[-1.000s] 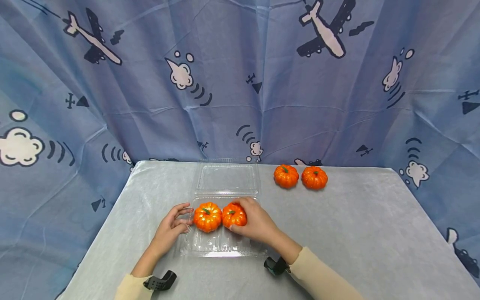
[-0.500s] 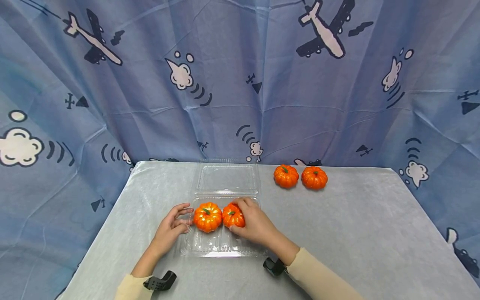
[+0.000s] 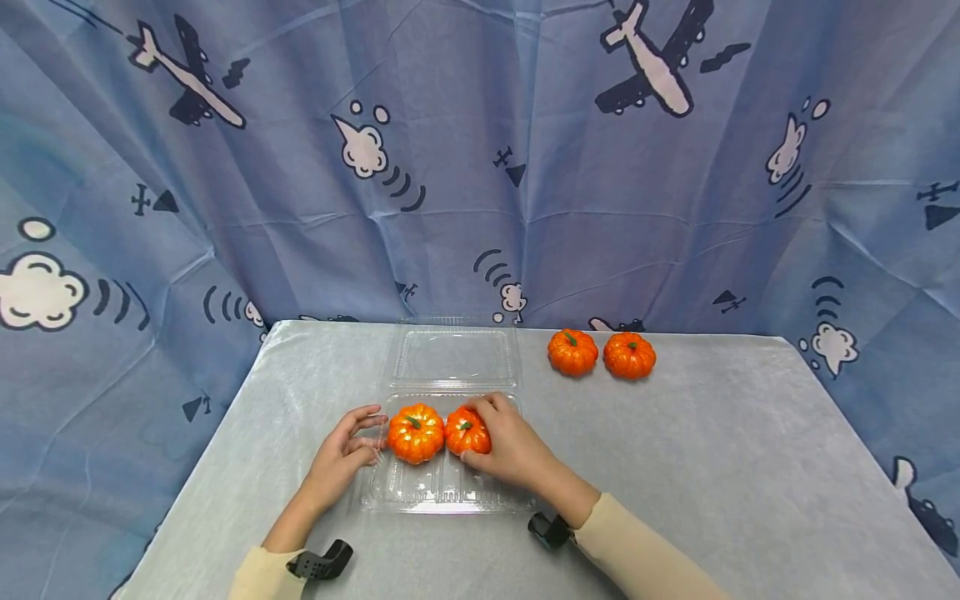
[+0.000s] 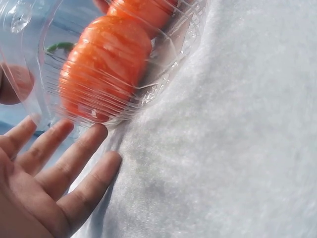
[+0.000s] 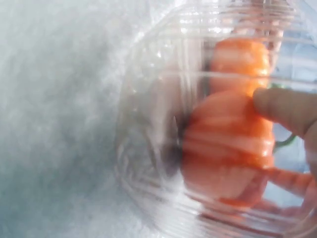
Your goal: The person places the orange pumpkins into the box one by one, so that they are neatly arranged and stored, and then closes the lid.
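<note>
A clear plastic clamshell container lies on the table with its lid folded back. Inside, two small orange pumpkins sit side by side in the back part of the base. My right hand grips the right pumpkin, thumb at its front and fingers round its back right, hiding part of it. The left pumpkin has a green stem and touches its neighbour. At the container's left side is my left hand; in the left wrist view its extended fingers meet the ribbed clear wall outside the pumpkin.
Two more orange pumpkins, a left one and a right one, stand near the table's back edge, right of the open lid. A pale grey cloth covers the table. Behind it hangs a blue curtain printed with airplanes.
My right hand has shifted slightly left over the pumpkin it holds, covering a bit more of it. The left hand and the other pumpkins have stayed put.
</note>
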Demonstrator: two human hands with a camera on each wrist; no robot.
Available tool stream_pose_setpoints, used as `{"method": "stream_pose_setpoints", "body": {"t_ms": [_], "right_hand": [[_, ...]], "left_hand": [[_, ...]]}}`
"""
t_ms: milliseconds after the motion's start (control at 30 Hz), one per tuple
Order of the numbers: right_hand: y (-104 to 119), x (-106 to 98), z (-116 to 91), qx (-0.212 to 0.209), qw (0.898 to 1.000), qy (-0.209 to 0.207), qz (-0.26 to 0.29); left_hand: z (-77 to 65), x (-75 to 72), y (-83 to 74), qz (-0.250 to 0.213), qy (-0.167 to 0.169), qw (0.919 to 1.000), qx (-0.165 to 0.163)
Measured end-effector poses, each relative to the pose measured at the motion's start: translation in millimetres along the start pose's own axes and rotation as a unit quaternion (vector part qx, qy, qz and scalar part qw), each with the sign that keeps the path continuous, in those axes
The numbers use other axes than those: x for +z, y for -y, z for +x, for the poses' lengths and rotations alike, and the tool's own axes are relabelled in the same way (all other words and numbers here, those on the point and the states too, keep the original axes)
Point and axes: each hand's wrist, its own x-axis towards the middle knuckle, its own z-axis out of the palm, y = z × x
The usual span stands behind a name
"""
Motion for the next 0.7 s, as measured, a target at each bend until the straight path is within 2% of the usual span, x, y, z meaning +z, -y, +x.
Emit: {"method": "stream_pose_setpoints", "body": {"t_ms": [267, 367, 567, 700], "right_hand": [[3.3, -3.2, -0.9, -0.015, 0.997, -0.01, -0.074], [3.7, -6.1, -0.4, -0.015, 0.996, -0.015, -0.086], [2.4, -10.8, 0.1, -0.01, 0.999, -0.011, -0.049], [1.7, -16.8, -2.6, 0.001, 1.0, -0.01, 0.003]], "left_hand": [[0.4, 0.2, 0.3, 0.006, -0.003, 1.0, -0.005], [0.4, 0.9, -0.3, 0.003, -0.002, 1.0, -0.003], [-0.5, 1.3, -0.8, 0.002, -0.002, 1.0, 0.004], [-0.8, 1.1, -1.7, 0.001, -0.003, 1.0, 0.0]]}}
